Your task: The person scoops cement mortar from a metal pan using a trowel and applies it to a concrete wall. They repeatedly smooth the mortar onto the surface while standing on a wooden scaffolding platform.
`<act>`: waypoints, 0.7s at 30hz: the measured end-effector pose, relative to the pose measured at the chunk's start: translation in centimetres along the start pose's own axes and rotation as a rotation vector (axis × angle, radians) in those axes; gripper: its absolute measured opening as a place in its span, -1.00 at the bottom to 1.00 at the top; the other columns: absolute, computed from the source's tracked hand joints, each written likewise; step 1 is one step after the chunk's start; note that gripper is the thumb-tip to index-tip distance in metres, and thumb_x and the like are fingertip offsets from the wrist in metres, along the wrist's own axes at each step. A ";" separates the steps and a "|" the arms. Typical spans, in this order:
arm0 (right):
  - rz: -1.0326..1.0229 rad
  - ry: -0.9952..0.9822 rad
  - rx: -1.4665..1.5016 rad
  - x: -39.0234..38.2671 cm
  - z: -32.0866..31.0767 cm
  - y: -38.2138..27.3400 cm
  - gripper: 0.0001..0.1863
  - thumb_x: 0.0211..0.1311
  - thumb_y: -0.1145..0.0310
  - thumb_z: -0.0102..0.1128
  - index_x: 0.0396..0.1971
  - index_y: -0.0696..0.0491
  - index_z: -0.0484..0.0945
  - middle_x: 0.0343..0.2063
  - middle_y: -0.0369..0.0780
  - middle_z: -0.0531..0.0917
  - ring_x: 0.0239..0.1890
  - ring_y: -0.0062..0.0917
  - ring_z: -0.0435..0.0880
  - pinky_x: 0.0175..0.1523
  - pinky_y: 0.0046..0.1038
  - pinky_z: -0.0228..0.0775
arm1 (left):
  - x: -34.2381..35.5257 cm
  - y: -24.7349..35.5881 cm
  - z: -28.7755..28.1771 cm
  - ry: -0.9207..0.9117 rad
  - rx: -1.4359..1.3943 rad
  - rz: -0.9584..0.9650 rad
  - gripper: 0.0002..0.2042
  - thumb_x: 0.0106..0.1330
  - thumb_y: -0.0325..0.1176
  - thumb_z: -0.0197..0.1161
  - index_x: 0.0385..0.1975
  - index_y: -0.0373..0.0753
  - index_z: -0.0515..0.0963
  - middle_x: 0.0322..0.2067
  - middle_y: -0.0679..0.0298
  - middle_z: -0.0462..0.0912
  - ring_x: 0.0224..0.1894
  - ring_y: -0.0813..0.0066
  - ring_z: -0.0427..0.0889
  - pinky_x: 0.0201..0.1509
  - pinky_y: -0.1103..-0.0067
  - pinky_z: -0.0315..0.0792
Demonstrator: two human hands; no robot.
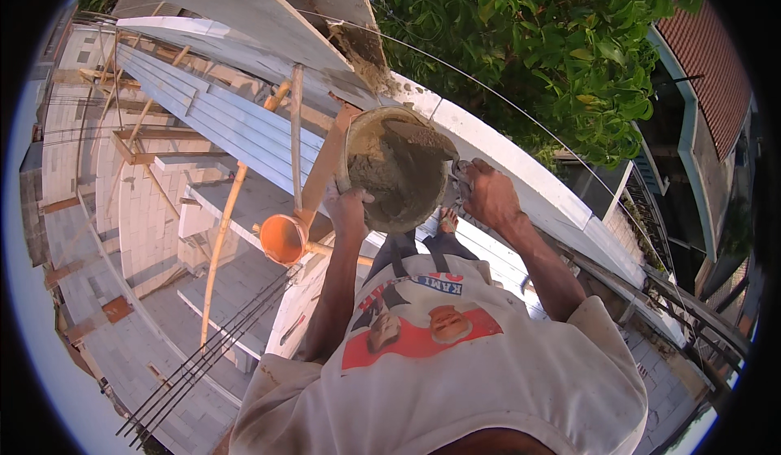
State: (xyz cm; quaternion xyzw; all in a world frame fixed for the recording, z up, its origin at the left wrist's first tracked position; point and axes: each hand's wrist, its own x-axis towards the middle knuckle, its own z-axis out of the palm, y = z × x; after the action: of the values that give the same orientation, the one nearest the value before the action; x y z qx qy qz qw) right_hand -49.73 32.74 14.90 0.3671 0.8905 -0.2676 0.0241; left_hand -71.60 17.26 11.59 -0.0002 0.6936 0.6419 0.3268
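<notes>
Both hands are up on a bucket (396,170) of wet grey mortar, seen from the head camera looking steeply down. The left hand (348,211) grips the near-left rim with fingers curled tight around it, and the right hand (486,195) closes on the right side, where it seems to hold a trowel handle or the rim itself; the mortar smear makes it hard to say which. The bucket is tilted, its mouth turned toward the person, held above a white plastered wall top (521,170) that curves away right. Just below and left of it, an orange bucket (282,238) hangs beside a slanting wooden pole (221,235). Bundled steel rods (203,357) run out lower left, and block walls (138,211) drop far beneath. A bare foot (447,221) stands on the ledge.

Judging from the tilt, the load could slop over the near rim if the left grip slips on wet mortar. The narrow footing high up makes any lurch with that weight a fall risk.
</notes>
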 end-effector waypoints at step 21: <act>-0.027 -0.190 -0.140 2.6 0.5 -3.5 -0.84 0.09 0.45 0.14 -0.41 0.23 0.62 -0.16 0.14 0.61 -0.33 -0.14 0.72 -0.29 -0.25 0.62 | -2.6 2.6 1.6 -0.140 0.478 0.784 -0.69 -0.24 -0.59 0.18 -0.37 -0.38 0.54 -0.49 0.32 0.52 -0.47 0.54 0.45 -0.36 0.65 0.37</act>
State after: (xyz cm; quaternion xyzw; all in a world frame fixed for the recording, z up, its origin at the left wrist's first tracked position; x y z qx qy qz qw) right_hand -54.05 32.13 15.38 0.3255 0.9056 -0.2385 0.1303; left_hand -69.95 18.04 15.09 0.3806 0.7463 0.5375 0.0965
